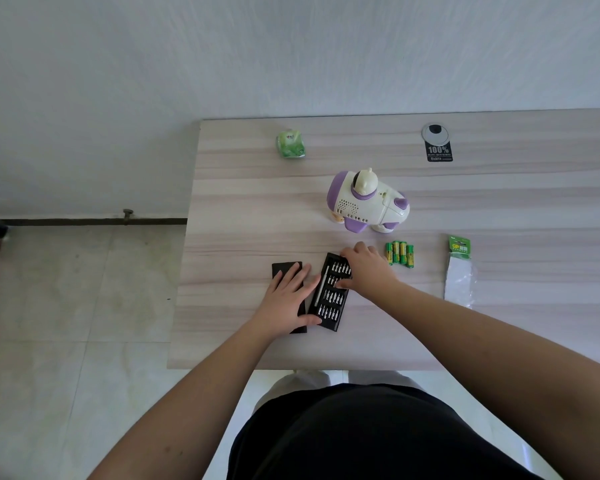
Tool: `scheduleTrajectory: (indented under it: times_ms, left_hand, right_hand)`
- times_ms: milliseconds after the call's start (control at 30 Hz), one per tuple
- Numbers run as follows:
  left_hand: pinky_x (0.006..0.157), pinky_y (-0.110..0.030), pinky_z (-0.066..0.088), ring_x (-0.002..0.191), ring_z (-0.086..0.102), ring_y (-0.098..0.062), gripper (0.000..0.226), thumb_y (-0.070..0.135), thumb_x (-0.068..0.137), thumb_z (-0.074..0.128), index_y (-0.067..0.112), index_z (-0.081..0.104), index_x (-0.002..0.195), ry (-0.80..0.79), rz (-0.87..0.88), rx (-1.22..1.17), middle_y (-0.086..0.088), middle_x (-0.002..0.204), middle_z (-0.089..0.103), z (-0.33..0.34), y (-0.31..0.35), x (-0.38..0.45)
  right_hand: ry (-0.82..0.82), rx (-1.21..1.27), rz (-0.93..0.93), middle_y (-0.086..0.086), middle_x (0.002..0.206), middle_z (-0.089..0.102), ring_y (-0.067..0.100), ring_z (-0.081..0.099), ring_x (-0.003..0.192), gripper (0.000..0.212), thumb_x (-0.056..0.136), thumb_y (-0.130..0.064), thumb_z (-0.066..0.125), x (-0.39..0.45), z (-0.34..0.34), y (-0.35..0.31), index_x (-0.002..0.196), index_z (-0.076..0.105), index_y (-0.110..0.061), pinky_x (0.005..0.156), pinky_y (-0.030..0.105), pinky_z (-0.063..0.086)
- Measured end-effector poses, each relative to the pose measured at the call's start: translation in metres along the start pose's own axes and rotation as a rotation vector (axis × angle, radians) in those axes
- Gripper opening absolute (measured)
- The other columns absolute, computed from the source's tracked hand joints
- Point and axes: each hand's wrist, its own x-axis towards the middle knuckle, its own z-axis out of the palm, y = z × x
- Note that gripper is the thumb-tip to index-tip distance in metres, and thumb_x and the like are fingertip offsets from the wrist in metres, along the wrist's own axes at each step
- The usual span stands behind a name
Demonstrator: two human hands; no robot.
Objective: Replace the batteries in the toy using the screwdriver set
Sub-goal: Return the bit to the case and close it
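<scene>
So the toy [368,202] is sitting mid-desk [499,202], a white and purple animal-looking thing with a speaker grille on its side. Just in front of it the screwdriver set [329,292] is lying open, a black tray with rows of silver bits. The right hand [364,268] is resting on the tray's far end, fingers curling down onto the bits. The left hand [288,299] is lying flat, fingers spread, on the black cover [284,268] beside it. Four green batteries [399,253] are lying right of the tray.
</scene>
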Motion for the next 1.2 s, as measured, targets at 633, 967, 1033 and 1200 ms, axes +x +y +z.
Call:
scheduleTrajectory:
  times_ms: [633,967,1033,1200]
  left_hand:
    - [0.118,-0.039,-0.01,0.147,-0.018,-0.015,0.091,0.062,0.084,0.055,0.034,0.003,0.154,-0.014,0.002,-0.018,0.004,0.162,-0.012,-0.001,-0.001,0.0]
    - [0.118,-0.04,-0.008,0.148,-0.016,-0.016,0.091,0.064,0.084,0.054,0.033,0.004,0.154,-0.005,0.001,0.004,0.003,0.162,-0.01,0.0,-0.001,0.001]
    - [0.118,-0.04,-0.008,0.148,-0.016,-0.017,0.091,0.064,0.084,0.054,0.033,0.003,0.154,-0.01,0.001,0.003,0.003,0.162,-0.011,0.0,-0.001,0.001]
    - [0.118,-0.041,-0.007,0.148,-0.016,-0.017,0.092,0.063,0.084,0.055,0.033,0.003,0.154,-0.009,-0.001,0.001,0.002,0.162,-0.011,0.0,-0.001,0.002]
  right_hand:
    - [-0.03,0.398,0.173,0.008,0.12,0.046,0.028,0.052,0.107,0.069,0.071,-0.048,0.078,-0.001,0.004,-0.001,0.126,0.048,-0.019,0.091,0.04,0.048]
    - [0.009,0.274,0.154,0.013,0.125,0.045,0.033,0.047,0.115,0.069,0.075,-0.04,0.077,0.002,0.005,-0.008,0.13,0.044,-0.012,0.094,0.039,0.043]
    - [0.015,0.293,0.159,0.013,0.125,0.045,0.033,0.048,0.115,0.067,0.076,-0.039,0.077,0.002,0.005,-0.007,0.129,0.044,-0.012,0.093,0.039,0.043]
    - [0.016,0.329,0.158,0.012,0.124,0.045,0.031,0.05,0.112,0.066,0.076,-0.039,0.077,0.001,0.005,-0.005,0.128,0.046,-0.014,0.09,0.038,0.046]
